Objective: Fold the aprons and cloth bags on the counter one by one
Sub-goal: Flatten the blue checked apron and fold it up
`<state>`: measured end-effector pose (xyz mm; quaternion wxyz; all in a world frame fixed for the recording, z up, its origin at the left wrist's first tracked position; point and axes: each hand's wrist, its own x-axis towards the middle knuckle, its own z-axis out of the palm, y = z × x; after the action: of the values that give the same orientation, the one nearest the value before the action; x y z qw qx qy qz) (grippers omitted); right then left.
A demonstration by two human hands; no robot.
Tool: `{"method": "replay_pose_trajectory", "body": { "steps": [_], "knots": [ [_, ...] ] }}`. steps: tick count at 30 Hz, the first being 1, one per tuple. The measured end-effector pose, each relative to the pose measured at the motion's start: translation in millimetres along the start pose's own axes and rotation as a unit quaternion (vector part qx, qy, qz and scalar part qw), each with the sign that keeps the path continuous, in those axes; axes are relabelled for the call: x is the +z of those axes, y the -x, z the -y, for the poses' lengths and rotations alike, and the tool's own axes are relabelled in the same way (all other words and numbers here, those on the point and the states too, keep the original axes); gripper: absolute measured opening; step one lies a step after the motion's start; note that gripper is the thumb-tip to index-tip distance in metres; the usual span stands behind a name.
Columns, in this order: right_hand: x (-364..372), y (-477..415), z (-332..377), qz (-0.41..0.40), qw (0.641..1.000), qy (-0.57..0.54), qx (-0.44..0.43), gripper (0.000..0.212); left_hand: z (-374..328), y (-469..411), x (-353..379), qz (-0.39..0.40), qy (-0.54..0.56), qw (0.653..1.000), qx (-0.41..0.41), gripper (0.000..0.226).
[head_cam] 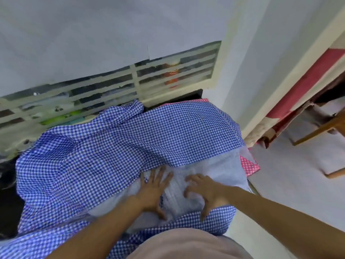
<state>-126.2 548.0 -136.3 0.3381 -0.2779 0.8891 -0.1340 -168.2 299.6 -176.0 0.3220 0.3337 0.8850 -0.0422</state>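
A large blue-and-white checked apron [115,146] lies spread over the counter, with part of it turned back to show its pale underside [214,171]. My left hand [155,189] lies flat on that pale part with its fingers spread. My right hand [203,193] rests beside it, fingers bent and fingertips pressing the cloth. A pink checked cloth [249,165] pokes out from under the apron at the right edge and again at the back.
A louvred window [112,90] with a cream frame runs along the back of the counter. The dark counter top [9,212] shows at the left. To the right is a white wall corner, a floor and a wooden chair [321,128].
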Motion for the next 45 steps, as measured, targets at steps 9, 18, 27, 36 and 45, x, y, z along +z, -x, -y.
{"method": "replay_pose_trajectory", "body": {
  "steps": [9, 18, 27, 36, 45],
  "knots": [
    [52.6, -11.2, 3.9, -0.176, 0.979, 0.105, 0.013, 0.069, -9.4, 28.7, 4.4, -0.232, 0.152, 0.960, 0.028, 0.077],
    [43.8, -13.9, 10.8, -0.188, 0.977, 0.103, 0.004, 0.078, 33.6, 120.6, 26.3, -0.099, 0.202, 0.974, 0.000, 0.041],
    [43.2, -18.3, 19.5, -0.178, 0.974, 0.137, 0.040, 0.072, 16.3, 116.0, 70.4, -0.134, 0.064, 0.989, -0.019, 0.035],
    [31.8, -16.0, 57.6, -0.128, 0.983, 0.109, 0.067, 0.056, 4.1, 130.5, 66.5, -0.162, 0.280, 0.942, -0.093, 0.018],
    [25.5, -24.9, 115.5, 0.084, 0.963, -0.255, -0.005, 0.035, 6.4, 136.3, -11.6, -0.172, 0.489, 0.853, -0.070, 0.009]
  ]
}}
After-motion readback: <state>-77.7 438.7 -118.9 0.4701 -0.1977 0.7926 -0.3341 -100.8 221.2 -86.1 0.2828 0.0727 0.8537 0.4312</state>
